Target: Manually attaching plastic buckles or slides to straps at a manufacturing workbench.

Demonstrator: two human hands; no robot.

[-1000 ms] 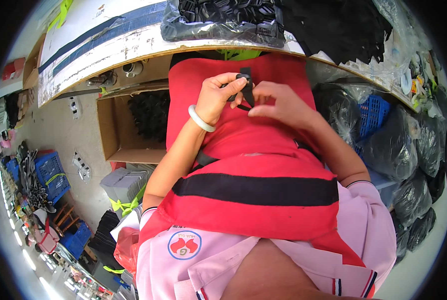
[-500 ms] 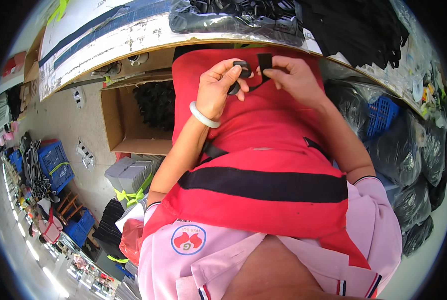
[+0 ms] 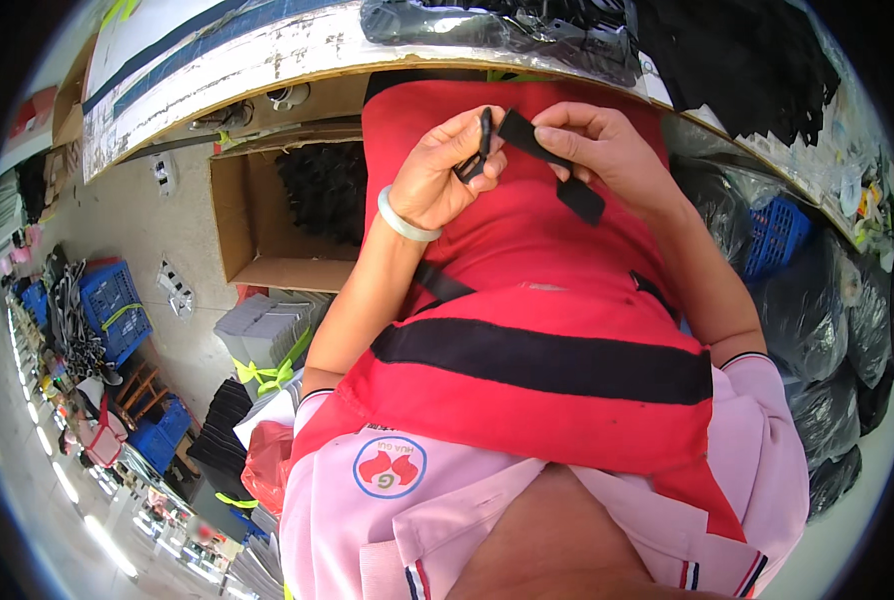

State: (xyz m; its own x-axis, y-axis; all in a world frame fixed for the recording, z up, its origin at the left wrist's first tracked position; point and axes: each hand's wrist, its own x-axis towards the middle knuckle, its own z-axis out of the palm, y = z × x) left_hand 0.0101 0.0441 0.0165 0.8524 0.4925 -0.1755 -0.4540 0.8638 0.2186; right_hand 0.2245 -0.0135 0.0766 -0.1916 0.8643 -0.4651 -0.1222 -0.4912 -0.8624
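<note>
Over the red apron [image 3: 447, 270] on my lap, my two hands work close together. My left hand [image 3: 443, 172], with a pale bangle at the wrist, pinches a small black buckle [image 3: 485, 135], seen edge-on. In my right hand [image 3: 607, 155] a black webbing strap [image 3: 529, 136] is gripped between thumb and fingers. One end of the strap points toward the buckle; another length hangs below the right fingers. Whether strap and buckle touch is too small to tell.
A worktable [image 3: 297, 75] with a plastic bag of black parts [image 3: 497, 25] stands ahead. At its right lies black fabric [image 3: 737, 60]. An open cardboard box [image 3: 292, 272] holds black pieces at left. Black plastic bags [image 3: 807, 310] and a blue crate [image 3: 775, 235] are at right.
The buckle has turned edge-on in my left hand. My right hand has brought the strap's end over toward it, tilting the strap from upright to slanted. The view has shifted slightly.
</note>
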